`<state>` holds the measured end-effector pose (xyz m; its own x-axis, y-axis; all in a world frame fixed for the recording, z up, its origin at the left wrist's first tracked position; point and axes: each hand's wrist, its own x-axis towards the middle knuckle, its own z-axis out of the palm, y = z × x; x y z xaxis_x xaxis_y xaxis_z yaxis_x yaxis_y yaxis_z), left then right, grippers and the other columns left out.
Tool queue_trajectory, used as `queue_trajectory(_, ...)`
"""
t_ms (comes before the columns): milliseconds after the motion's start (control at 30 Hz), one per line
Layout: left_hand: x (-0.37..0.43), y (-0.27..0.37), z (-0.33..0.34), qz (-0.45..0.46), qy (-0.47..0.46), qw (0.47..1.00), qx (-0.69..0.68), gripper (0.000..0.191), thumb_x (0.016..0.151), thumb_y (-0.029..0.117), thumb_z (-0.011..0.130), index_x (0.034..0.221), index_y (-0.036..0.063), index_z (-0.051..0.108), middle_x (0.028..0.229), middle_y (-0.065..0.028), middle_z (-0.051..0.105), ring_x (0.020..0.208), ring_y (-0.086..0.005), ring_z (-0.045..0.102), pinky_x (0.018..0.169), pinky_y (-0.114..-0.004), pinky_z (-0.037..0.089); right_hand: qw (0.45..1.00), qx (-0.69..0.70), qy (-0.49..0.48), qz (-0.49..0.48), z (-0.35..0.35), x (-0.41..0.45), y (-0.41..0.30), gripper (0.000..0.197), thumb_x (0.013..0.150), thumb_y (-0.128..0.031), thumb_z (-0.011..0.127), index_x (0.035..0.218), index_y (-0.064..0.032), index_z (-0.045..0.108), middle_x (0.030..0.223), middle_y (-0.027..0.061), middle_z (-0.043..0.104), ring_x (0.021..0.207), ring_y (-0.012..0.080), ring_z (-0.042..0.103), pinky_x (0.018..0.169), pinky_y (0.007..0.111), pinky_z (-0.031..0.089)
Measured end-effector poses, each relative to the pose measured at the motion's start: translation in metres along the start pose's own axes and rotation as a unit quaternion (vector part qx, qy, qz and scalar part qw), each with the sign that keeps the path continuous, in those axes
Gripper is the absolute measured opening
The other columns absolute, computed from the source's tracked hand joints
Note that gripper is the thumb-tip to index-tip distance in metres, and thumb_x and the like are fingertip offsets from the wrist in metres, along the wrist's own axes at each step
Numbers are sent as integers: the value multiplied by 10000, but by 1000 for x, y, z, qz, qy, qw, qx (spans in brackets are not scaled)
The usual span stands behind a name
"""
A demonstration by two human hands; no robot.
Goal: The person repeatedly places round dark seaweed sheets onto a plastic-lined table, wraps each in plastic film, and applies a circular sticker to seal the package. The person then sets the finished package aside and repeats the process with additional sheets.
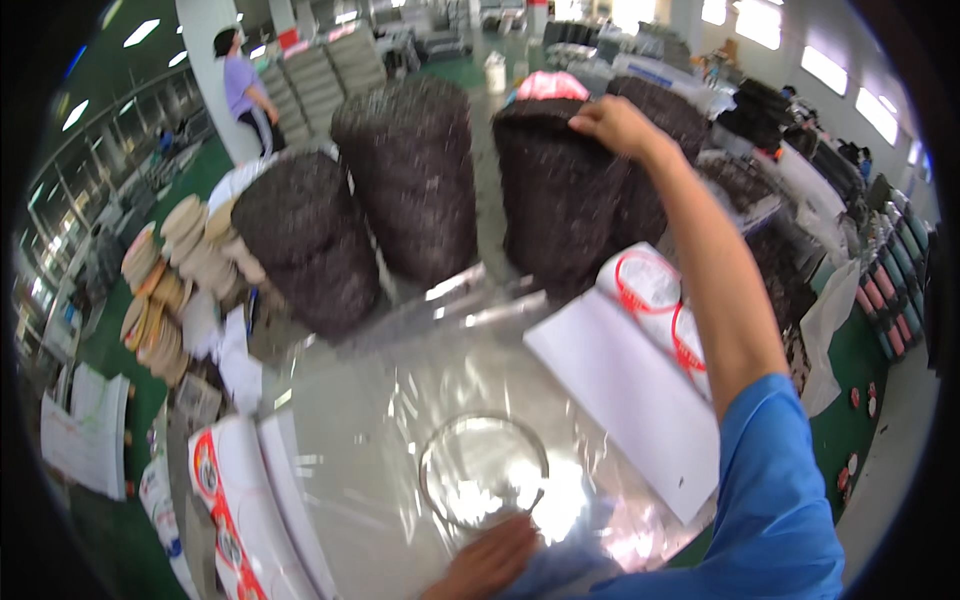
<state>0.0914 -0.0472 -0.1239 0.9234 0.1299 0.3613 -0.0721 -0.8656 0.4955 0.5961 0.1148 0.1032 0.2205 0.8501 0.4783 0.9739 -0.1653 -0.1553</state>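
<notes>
Dark, rough round sheets stand in tall stacks beyond a table covered with clear plastic film (345,420). My right hand (615,126) reaches out and grips the near edge of the top dark round sheet (551,110) on the middle-right stack (559,202), lifting that edge slightly. My left hand (499,551), a little blurred, lies low over the film at the near edge of a thin ring (424,469); whether it touches the ring I cannot tell. Its fingers are extended and nothing shows in it.
Other dark stacks (412,180) (307,240) stand left. White sheets (630,397) and red-and-white printed packaging (649,281) lie right; more printed packaging (232,510) lies left. Piles of beige discs (184,225) stand beyond the left side. A person (244,86) stands far back left.
</notes>
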Motion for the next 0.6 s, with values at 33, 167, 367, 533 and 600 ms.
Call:
queue_trajectory(33,7,11,16,75,-101,990,64,426,926,264,518,1283,31,506,1350,-150,499,1278,-284,458,1096,-407,327,998,-54,-8,-30,-5,0,3,191,865,-220,623,908,-44,686,872,185,673,849,356,643,747,405,499)
queue_trajectory(167,-9,6,59,-19,-124,990,64,557,922,386,536,1347,37,449,1415,-148,428,1328,-267,393,1121,-404,284,899,29,419,121,-20,-21,-44,288,907,-263,570,1031,-3,562,826,239,648,847,401,627,741,439,499)
queue_trajectory(367,-13,11,74,60,-150,986,-34,533,942,390,498,1339,36,467,1416,-124,433,1343,-262,373,1101,-418,316,873,411,249,81,34,-163,-173,235,885,-110,537,1092,-3,508,1037,119,521,902,251,525,786,365,463)
queue_trajectory(533,18,27,-57,-167,-19,986,17,429,785,224,707,1129,-3,586,1174,-139,604,1128,-299,560,899,-339,501,926,286,-240,61,127,-317,-216,293,784,-34,590,1072,18,599,1245,179,487,1106,377,511,924,434,439)
queue_trajectory(600,23,-20,-39,-221,106,969,14,743,686,238,786,1289,-37,449,1357,-218,433,1293,-366,385,1027,-399,385,935,146,-322,3,150,-327,-215,286,739,-66,646,1017,0,650,1174,152,555,1146,309,495,948,415,417)
